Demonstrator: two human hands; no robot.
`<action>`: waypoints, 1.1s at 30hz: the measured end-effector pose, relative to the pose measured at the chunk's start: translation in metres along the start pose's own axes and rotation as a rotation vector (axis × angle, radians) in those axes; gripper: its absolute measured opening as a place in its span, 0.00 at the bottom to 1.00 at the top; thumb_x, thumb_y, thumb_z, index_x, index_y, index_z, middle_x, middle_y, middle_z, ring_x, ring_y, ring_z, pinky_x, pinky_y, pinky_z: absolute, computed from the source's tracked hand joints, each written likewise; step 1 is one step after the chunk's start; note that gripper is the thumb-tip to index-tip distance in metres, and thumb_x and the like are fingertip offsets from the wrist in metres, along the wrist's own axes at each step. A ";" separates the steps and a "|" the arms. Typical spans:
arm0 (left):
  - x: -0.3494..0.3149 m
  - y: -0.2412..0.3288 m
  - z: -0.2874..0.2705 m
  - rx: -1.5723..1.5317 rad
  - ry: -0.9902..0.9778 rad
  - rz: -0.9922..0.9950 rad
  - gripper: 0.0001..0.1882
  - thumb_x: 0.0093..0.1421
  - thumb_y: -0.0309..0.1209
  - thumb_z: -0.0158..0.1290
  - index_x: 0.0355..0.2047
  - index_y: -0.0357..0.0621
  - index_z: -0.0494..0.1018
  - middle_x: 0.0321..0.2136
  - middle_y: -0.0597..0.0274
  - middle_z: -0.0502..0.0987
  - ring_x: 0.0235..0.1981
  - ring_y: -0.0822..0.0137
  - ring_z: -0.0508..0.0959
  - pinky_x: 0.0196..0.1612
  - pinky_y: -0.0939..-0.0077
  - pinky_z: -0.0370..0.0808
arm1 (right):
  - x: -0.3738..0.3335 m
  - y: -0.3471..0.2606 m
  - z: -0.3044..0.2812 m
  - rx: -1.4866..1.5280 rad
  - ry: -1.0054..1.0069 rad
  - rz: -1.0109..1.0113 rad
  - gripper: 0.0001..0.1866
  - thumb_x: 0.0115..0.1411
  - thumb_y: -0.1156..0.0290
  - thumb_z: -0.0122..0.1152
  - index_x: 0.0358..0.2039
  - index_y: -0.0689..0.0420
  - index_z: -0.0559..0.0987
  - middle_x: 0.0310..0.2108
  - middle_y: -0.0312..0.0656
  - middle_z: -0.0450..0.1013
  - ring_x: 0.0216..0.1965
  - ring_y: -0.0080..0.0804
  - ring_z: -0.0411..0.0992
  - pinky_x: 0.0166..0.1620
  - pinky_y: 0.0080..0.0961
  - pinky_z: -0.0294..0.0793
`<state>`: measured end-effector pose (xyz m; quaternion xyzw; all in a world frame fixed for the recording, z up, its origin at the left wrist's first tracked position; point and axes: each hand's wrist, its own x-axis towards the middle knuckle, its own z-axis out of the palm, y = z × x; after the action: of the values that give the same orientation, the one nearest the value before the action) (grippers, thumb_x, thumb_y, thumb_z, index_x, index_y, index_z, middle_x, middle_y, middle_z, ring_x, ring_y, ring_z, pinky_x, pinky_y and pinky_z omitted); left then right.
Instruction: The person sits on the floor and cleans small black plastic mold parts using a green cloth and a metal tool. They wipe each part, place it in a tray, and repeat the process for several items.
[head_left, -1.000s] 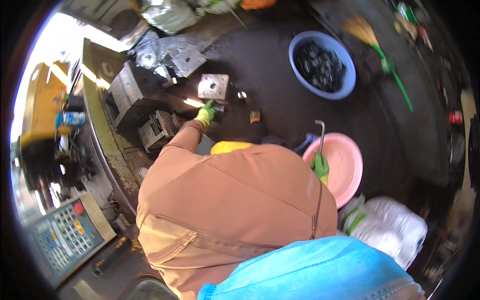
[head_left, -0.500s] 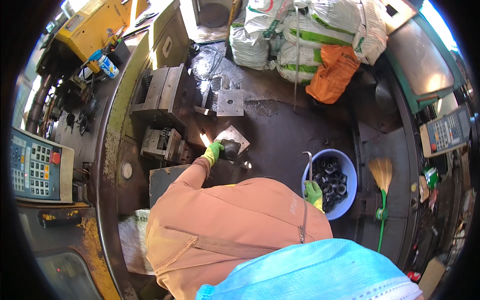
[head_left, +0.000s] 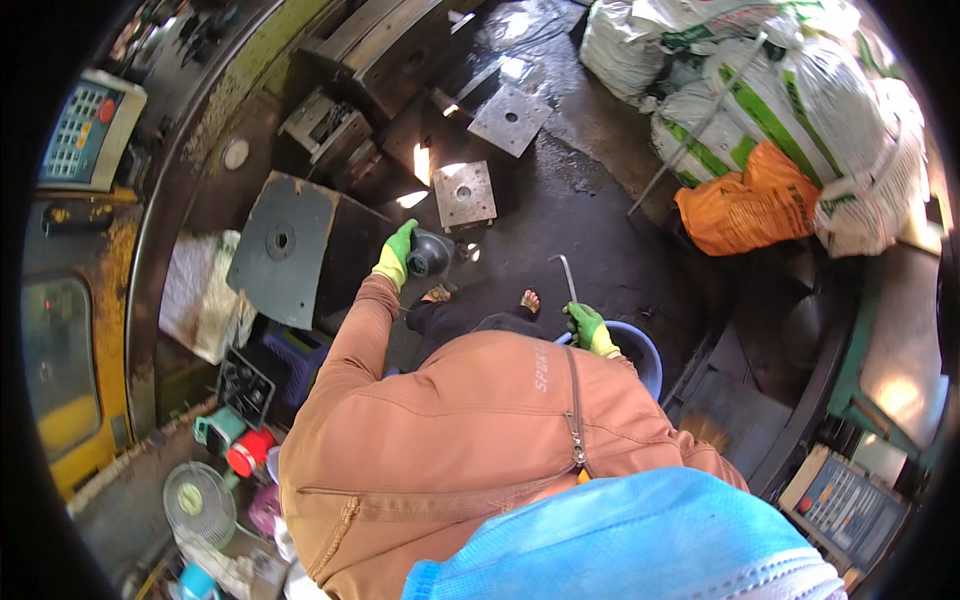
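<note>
My left hand (head_left: 393,256), in a green and yellow glove, is closed on a black, rounded part (head_left: 432,254) with a round opening at one end. It holds the part above the floor, on my side of a square metal plate (head_left: 479,178) with a hole in its middle. In my right hand (head_left: 590,328), gloved alike, is a thin metal rod (head_left: 569,278) with a bent tip pointing away from me. That hand is at the rim of a blue basin (head_left: 650,362), which my sleeve partly covers. The basin's contents are mostly hidden now.
A second holed plate (head_left: 493,122) lies farther off. To the left stand a dark box (head_left: 268,200) with a hole in its top and heavy metal blocks (head_left: 330,128). White sacks (head_left: 800,95) and an orange sack (head_left: 748,208) are piled at far right. A fan (head_left: 199,500) stands at lower left.
The view has turned and shifted left. The black part, earlier over the metal plate, has come away from it toward me in my left hand. My right hand keeps the rod beside the basin.
</note>
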<state>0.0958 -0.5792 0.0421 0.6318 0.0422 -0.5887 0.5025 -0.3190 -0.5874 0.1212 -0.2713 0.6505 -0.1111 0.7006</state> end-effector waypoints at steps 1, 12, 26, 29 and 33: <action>-0.010 -0.015 0.004 0.010 0.019 -0.029 0.14 0.57 0.43 0.56 0.29 0.45 0.76 0.24 0.65 0.75 0.22 0.68 0.74 0.29 0.73 0.73 | 0.008 0.004 -0.006 -0.014 -0.048 0.050 0.14 0.61 0.54 0.55 0.36 0.52 0.76 0.17 0.27 0.61 0.14 0.17 0.55 0.17 0.18 0.53; 0.114 -0.244 0.013 0.812 -0.261 0.004 0.18 0.60 0.40 0.48 0.43 0.41 0.77 0.41 0.62 0.79 0.42 0.68 0.76 0.48 0.74 0.69 | 0.150 0.109 0.024 0.201 -0.157 0.506 0.18 0.63 0.46 0.50 0.32 0.48 0.72 0.13 0.26 0.58 0.10 0.18 0.50 0.15 0.18 0.49; 0.413 -0.383 -0.039 1.136 0.156 -0.398 0.32 0.58 0.58 0.44 0.49 0.45 0.74 0.54 0.45 0.69 0.58 0.49 0.67 0.57 0.59 0.65 | 0.288 0.184 0.042 0.438 -0.232 0.539 0.21 0.66 0.48 0.45 0.35 0.54 0.73 0.13 0.29 0.55 0.10 0.18 0.48 0.15 0.17 0.49; 0.452 -0.394 -0.045 1.190 0.121 -0.395 0.35 0.60 0.59 0.38 0.52 0.44 0.72 0.54 0.44 0.69 0.60 0.50 0.65 0.60 0.62 0.60 | 0.300 0.174 0.043 0.476 -0.238 0.501 0.22 0.66 0.48 0.45 0.35 0.55 0.73 0.13 0.29 0.55 0.10 0.17 0.47 0.15 0.17 0.49; 0.441 -0.395 -0.038 1.114 0.165 -0.251 0.28 0.61 0.50 0.39 0.46 0.41 0.75 0.48 0.44 0.74 0.52 0.46 0.71 0.54 0.59 0.66 | 0.310 0.168 0.048 0.461 -0.289 0.476 0.21 0.66 0.48 0.44 0.37 0.55 0.73 0.14 0.29 0.55 0.09 0.17 0.46 0.15 0.17 0.49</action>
<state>0.0015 -0.5968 -0.5437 0.8352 -0.1604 -0.5259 0.0153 -0.2651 -0.5947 -0.2301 0.0399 0.5475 -0.0489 0.8344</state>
